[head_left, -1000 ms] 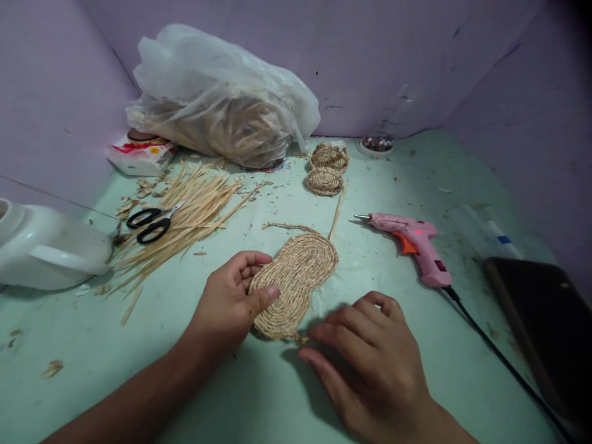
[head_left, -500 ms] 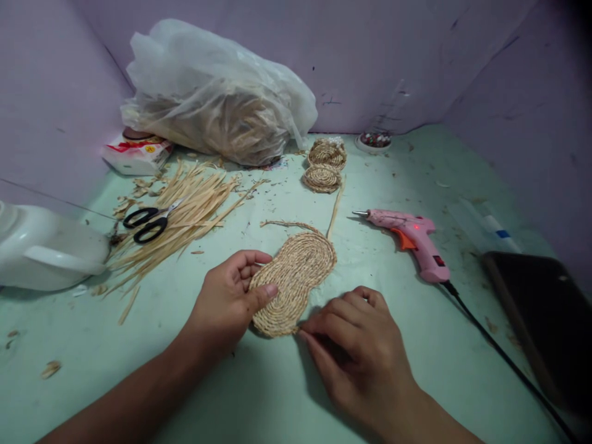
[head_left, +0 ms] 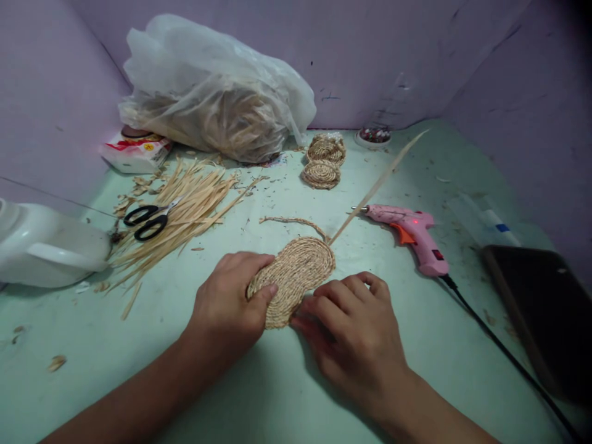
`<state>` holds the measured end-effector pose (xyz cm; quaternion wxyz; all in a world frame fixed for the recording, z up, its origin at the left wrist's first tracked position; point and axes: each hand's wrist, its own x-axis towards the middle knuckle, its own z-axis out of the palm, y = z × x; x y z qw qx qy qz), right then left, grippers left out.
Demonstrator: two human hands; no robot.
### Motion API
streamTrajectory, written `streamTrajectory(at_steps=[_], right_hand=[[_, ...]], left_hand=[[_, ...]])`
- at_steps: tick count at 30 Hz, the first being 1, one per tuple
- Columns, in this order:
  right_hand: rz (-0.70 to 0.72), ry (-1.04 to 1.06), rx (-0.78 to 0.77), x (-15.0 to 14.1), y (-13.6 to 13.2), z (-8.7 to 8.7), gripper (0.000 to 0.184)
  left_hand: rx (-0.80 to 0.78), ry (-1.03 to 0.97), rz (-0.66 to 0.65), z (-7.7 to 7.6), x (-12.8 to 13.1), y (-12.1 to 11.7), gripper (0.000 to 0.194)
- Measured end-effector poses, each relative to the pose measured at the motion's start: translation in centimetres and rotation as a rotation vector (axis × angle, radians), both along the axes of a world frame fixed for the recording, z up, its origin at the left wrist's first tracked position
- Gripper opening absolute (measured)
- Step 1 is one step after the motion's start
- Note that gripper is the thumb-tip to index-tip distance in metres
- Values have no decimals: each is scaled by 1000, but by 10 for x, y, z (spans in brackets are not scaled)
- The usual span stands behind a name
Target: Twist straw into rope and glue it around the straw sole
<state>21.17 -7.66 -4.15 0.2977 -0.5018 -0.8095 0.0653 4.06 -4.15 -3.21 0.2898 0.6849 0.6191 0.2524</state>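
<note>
A flat woven straw piece [head_left: 296, 274], oval and coiled, is tilted up off the pale green table [head_left: 259, 394]. My left hand [head_left: 229, 308] is closed on its left edge, thumb on top. My right hand [head_left: 351, 333] grips its lower right edge with bent fingers. A loose braided tail [head_left: 291, 221] curls from its far end, and a long straw strip [head_left: 379, 183] sticks out from it toward the back right, over the pink glue gun [head_left: 411, 234].
Black scissors [head_left: 145, 223] lie on a pile of straw strips [head_left: 185, 213]. A plastic bag of straw [head_left: 215, 98], two small woven coils [head_left: 324, 161], a white jug [head_left: 44, 246], a dark tablet [head_left: 541, 308] and the gun's cable [head_left: 499, 351] surround the work spot.
My right hand moved up to the woven piece and took hold of it. The piece lifted and tilted, and the long strip swung up toward the back right.
</note>
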Motion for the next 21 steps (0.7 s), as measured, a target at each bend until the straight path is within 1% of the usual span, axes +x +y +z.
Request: streamTrajectory(at_steps=[2, 3, 4, 6, 7, 9, 12, 15, 17, 21], right_hand=[[38, 32, -31, 1, 1, 2, 9], [64, 54, -51, 2, 2, 3, 8], [86, 80, -68, 5, 2, 4, 7], [98, 131, -79, 12, 5, 4, 6], [86, 151, -70, 17, 7, 4, 7], [57, 172, -52, 27, 13, 2, 13], [79, 151, -56, 36, 23, -1, 26], [114, 85, -93, 36, 30, -5, 36], [117, 38, -122, 33, 33, -6, 35], [79, 5, -134, 28, 32, -4, 27]], left_hand=[[190, 144, -80, 0, -3, -4, 30], [235, 163, -117, 2, -5, -5, 26], [239, 162, -160, 4, -6, -7, 21], [165, 133, -253, 11, -7, -10, 9], [115, 116, -293, 14, -7, -11, 6], [56, 103, -344, 17, -6, -14, 6], [76, 150, -366, 15, -4, -18, 8], [115, 238, -355, 11, -2, -21, 8], [137, 300, -346, 9, 1, -23, 7], [169, 415, -329, 10, 6, -27, 6]])
